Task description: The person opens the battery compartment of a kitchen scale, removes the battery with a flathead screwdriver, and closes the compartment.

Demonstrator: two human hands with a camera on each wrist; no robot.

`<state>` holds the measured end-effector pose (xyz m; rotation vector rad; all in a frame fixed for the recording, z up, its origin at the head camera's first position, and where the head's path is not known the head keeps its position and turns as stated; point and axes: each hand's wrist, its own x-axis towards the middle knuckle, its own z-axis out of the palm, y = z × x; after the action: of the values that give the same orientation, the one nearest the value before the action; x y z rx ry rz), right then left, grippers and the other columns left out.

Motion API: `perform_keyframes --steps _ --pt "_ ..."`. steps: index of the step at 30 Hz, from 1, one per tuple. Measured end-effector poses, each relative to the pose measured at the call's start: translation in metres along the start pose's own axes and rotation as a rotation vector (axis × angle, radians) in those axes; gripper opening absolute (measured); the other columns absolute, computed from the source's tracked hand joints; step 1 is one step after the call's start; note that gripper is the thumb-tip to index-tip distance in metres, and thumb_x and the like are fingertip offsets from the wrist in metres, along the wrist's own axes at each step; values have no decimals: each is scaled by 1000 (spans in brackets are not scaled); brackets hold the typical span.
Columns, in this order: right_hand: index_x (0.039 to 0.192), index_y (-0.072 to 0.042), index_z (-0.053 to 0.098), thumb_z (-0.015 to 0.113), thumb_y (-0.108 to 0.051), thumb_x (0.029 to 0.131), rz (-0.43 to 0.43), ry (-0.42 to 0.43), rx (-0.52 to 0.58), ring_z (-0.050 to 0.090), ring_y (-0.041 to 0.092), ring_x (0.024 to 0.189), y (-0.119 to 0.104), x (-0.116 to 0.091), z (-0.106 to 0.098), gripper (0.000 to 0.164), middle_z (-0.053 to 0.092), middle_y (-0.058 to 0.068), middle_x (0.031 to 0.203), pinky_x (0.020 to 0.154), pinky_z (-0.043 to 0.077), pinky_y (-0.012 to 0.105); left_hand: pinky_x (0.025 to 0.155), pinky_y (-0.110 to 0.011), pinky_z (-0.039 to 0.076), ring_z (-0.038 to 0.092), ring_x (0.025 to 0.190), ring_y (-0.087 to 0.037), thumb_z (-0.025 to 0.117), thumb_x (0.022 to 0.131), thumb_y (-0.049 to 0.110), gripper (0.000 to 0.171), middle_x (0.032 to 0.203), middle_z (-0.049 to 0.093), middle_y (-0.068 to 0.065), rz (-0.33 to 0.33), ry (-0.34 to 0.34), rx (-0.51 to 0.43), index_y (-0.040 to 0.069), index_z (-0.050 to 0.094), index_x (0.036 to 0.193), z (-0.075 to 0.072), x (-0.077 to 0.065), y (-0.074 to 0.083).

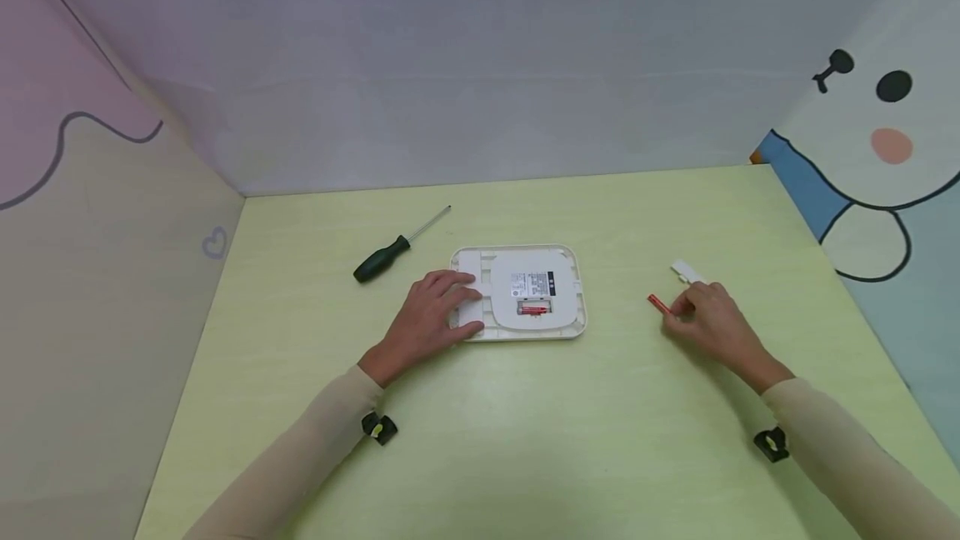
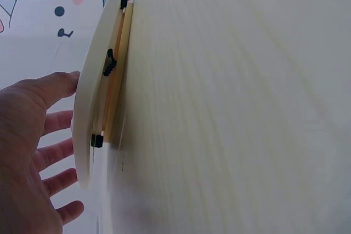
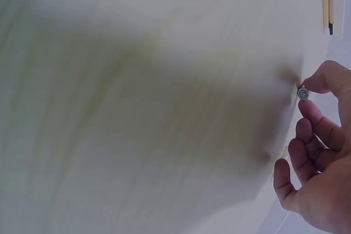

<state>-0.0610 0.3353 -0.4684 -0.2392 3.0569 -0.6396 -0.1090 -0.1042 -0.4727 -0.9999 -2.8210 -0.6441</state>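
Note:
A white rectangular device (image 1: pixel 504 307) lies on the table with a printed label and a small battery compartment (image 1: pixel 534 307) facing up. One red battery shows inside that compartment. My left hand (image 1: pixel 429 317) rests on the device's left end, fingers spread over its edge; the left wrist view shows the thumb and fingers beside its pale side (image 2: pixel 90 97). Off to the right, my right hand (image 1: pixel 716 327) pinches a red battery (image 1: pixel 658 303) between thumb and forefinger, its metal end (image 3: pixel 303 93) showing in the right wrist view. A small white cover (image 1: pixel 686 271) lies just beyond the right hand's fingers.
A screwdriver (image 1: pixel 384 260) with a dark green handle lies behind the left hand, its tip pointing away to the right. The pale yellow table (image 1: pixel 525 440) meets a plain wall panel (image 1: pixel 487 107) at the back and printed panels at both sides.

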Motion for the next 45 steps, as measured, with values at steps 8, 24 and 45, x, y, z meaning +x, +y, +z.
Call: perform_keyframes --steps 8,24,45 --pt "78 -4 69 74 -16 81 -24 26 13 51 30 84 -9 7 -16 13 63 11 84 73 37 40 99 -48 40 45 128 -24 72 85 46 39 134 57 0 4 4 -3 21 68 116 -1 1 0" --pt "88 -7 69 70 -20 85 -248 -71 17 51 25 87 -101 64 -10 13 62 8 91 78 42 40 99 -48 40 46 127 -24 72 85 45 39 133 57 0 -3 -1 -13 21 68 115 0 -2 0" --pt "81 -16 69 67 -20 83 -500 -189 -138 48 17 80 -176 81 38 5 56 -4 82 68 38 32 99 -48 40 46 127 -23 72 85 45 37 134 57 2 -6 16 -28 23 68 114 2 -2 0"
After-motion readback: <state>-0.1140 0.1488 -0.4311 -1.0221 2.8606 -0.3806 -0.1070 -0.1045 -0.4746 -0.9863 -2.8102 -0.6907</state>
